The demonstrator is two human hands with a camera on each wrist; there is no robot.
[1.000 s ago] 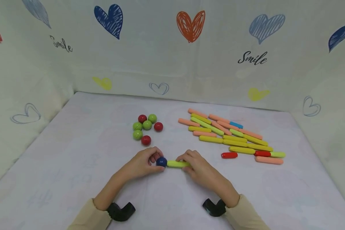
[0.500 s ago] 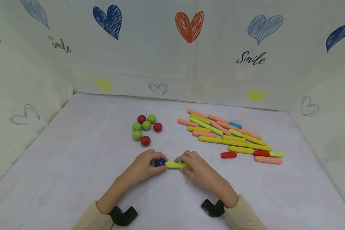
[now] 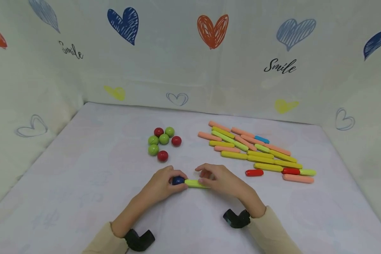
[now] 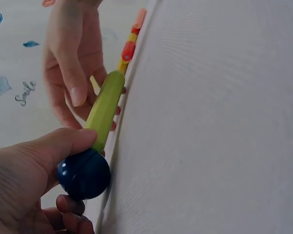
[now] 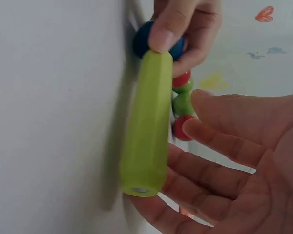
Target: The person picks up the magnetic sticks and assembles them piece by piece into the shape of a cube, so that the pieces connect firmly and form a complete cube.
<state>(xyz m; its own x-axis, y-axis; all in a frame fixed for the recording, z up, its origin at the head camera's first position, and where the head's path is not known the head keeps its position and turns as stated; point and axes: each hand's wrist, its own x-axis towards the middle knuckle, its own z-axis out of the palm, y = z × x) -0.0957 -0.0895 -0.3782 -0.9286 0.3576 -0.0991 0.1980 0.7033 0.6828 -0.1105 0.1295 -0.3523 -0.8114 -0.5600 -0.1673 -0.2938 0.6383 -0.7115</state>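
1. Currently left hand (image 3: pixel 161 181) grips dark blue ball (image 3: pixel 178 181); thumb lies over the joint with lime-green stick (image 3: pixel 193 183), other fingers around and under ball.
2. Right hand (image 3: pixel 223 180): fingers spread loosely, thumb and index well apart, nothing pinched. Lower fingers sit close behind stick; can't tell if they touch it.
3. Ball and stick meet end to end, roughly parallel to table's far edge, about midway between left and right edges. Stick's free end points right, silver disc (image 5: pixel 141 190) in it. Can't tell if the pair touches table (image 3: pixel 66 158).
4. Beyond left hand, toward far edge: loose cluster, four green balls (image 3: pixel 164 139) and three red balls (image 3: pixel 176 141).
5. Short red stick (image 3: pixel 254 173) lies apart, right of right hand.
6. Past it, toward far right corner: pile of salmon, yellow and lime sticks (image 3: pixel 260 159), plus one blue stick (image 3: pixel 261 139) and another red one. Salmon stick (image 3: pixel 298 179) lies nearest the right edge's side.
7. Black wrist cameras (image 3: pixel 237 218) at both beige cuffs.
8. Behind far edge: white curtain (image 3: pixel 165 63), printed hearts and "Smile".
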